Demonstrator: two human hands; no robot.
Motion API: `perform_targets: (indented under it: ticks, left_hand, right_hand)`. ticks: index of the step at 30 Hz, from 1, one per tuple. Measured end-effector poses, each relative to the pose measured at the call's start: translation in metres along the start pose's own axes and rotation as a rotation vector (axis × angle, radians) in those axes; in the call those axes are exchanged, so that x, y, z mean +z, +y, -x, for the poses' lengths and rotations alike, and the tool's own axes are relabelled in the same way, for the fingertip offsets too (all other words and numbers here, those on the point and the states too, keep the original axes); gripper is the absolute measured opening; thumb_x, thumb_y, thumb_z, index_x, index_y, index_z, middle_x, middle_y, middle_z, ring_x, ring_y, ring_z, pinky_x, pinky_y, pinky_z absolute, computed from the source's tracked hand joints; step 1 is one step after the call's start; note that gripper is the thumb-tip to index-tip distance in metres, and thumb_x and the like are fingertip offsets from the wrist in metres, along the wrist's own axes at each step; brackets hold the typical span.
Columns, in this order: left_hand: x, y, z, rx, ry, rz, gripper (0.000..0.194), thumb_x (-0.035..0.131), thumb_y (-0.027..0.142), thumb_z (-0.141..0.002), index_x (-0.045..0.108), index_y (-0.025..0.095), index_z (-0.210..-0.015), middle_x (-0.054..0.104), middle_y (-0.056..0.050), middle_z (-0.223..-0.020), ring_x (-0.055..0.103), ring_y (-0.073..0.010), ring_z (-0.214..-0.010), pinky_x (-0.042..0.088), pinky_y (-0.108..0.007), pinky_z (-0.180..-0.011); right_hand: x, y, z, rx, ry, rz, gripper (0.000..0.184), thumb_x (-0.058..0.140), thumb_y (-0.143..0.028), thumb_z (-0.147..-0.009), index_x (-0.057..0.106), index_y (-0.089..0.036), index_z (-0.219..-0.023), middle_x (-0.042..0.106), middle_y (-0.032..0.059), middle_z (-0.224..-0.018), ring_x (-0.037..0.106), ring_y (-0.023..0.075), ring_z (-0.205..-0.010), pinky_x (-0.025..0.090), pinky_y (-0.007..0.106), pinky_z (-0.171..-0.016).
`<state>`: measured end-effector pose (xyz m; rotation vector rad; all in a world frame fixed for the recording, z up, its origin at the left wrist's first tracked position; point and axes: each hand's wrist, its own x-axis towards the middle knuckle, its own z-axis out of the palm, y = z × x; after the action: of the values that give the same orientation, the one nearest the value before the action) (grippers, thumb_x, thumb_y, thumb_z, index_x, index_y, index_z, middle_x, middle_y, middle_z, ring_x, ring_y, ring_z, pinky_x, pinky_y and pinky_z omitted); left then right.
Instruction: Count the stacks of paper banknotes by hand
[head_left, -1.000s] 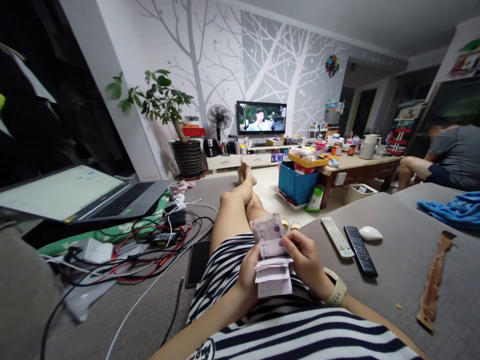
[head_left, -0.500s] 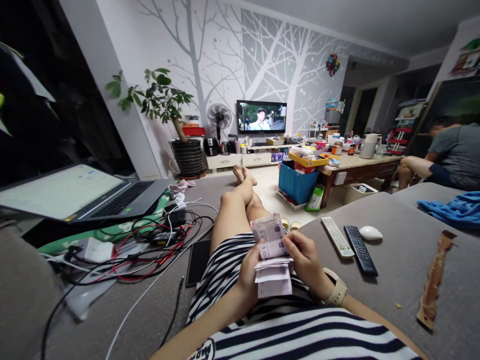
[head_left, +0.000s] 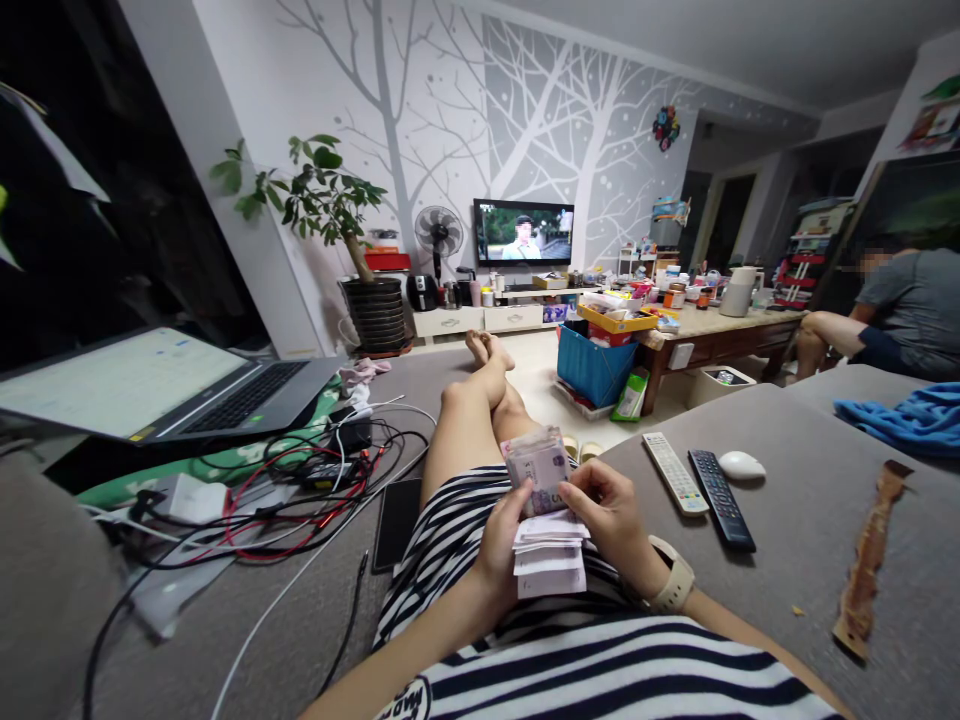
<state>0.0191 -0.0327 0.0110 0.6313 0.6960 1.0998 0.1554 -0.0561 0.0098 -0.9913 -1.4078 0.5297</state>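
A stack of purplish banknotes [head_left: 537, 462] is held above my lap. My left hand [head_left: 501, 540] is closed round its left side, thumb lying on the face of the notes. At the right edge of the stack, my right hand [head_left: 609, 510] pinches the top note between thumb and fingers; a pale watch [head_left: 673, 578] sits on that wrist. Several folded-down notes [head_left: 551, 560] hang fanned below, between both hands. Striped cloth [head_left: 450, 520] covers my lap beneath them.
A white remote [head_left: 675, 475], a black remote [head_left: 721, 500] and a white mouse [head_left: 742, 466] lie to the right. On the left are a laptop [head_left: 255, 400], tangled cables [head_left: 300, 490] and a dark phone [head_left: 396, 525]. Another person [head_left: 911, 310] sits at far right.
The note my right thumb held has folded down onto the fanned notes below, baring another note on the stack. My left hand stays in place; my right hand has shifted slightly.
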Motion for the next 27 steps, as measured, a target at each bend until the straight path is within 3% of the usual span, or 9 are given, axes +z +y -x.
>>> perform_targets:
  ticks: [4, 8, 13, 20, 23, 27]
  left_hand:
    - [0.006, 0.006, 0.009, -0.016, 0.003, -0.098, 0.007, 0.067, 0.03, -0.076, 0.067, 0.023, -0.074, 0.075, 0.001, -0.068, 0.074, -0.0286, -0.083, 0.056, -0.041, -0.082]
    - [0.012, 0.008, 0.014, -0.019, 0.011, -0.078, 0.005, 0.061, 0.019, -0.078, 0.065, 0.021, -0.075, 0.074, 0.001, -0.066, 0.074, -0.0249, -0.075, 0.056, -0.04, -0.08]
    - [0.013, 0.008, 0.012, -0.049, 0.065, -0.092, 0.015, 0.052, 0.011, -0.08, 0.065, 0.019, -0.083, 0.074, 0.004, -0.068, 0.072, -0.0306, -0.103, 0.053, -0.045, -0.093]
    - [0.002, 0.0, 0.001, -0.062, -0.009, 0.063, 0.021, 0.051, 0.029, -0.089, 0.07, 0.019, -0.088, 0.079, 0.0, -0.097, 0.063, -0.0309, -0.121, 0.054, -0.049, -0.096]
    - [-0.005, -0.006, -0.006, -0.029, -0.036, 0.052, 0.018, 0.054, 0.035, -0.088, 0.07, 0.026, -0.086, 0.078, 0.004, -0.104, 0.063, -0.0291, -0.122, 0.054, -0.05, -0.097]
    - [-0.011, -0.012, -0.011, -0.001, -0.089, 0.038, 0.022, 0.055, 0.037, -0.087, 0.07, 0.022, -0.09, 0.077, 0.002, -0.109, 0.062, -0.0317, -0.123, 0.052, -0.051, -0.101]
  right_hand:
    - [0.0, 0.005, -0.004, 0.06, 0.079, 0.012, 0.035, 0.073, -0.039, -0.08, 0.047, -0.021, -0.066, 0.042, -0.0061, -0.058, 0.037, 0.0117, -0.054, 0.03, 0.025, -0.052]
    - [-0.001, 0.011, -0.008, 0.086, 0.071, -0.001, 0.031, 0.07, -0.042, -0.083, 0.049, -0.021, -0.073, 0.045, -0.0057, -0.063, 0.04, 0.0126, -0.057, 0.033, 0.026, -0.055]
    - [-0.001, 0.016, -0.008, 0.073, 0.053, 0.035, 0.035, 0.06, -0.043, -0.089, 0.046, -0.021, -0.067, 0.043, -0.0047, -0.061, 0.039, 0.0132, -0.058, 0.032, 0.027, -0.057]
    - [-0.002, 0.011, -0.003, 0.013, 0.053, 0.014, 0.036, 0.056, -0.041, -0.093, 0.046, -0.02, -0.065, 0.041, -0.0048, -0.06, 0.037, 0.0127, -0.059, 0.031, 0.026, -0.057]
    - [-0.002, 0.007, -0.002, -0.021, 0.026, 0.005, 0.036, 0.054, -0.04, -0.094, 0.047, -0.02, -0.065, 0.042, -0.0045, -0.06, 0.038, 0.0126, -0.059, 0.031, 0.026, -0.057]
    - [-0.002, 0.004, -0.001, -0.046, 0.02, 0.005, 0.035, 0.055, -0.038, -0.094, 0.048, -0.02, -0.065, 0.042, -0.0046, -0.06, 0.038, 0.0124, -0.058, 0.03, 0.027, -0.057]
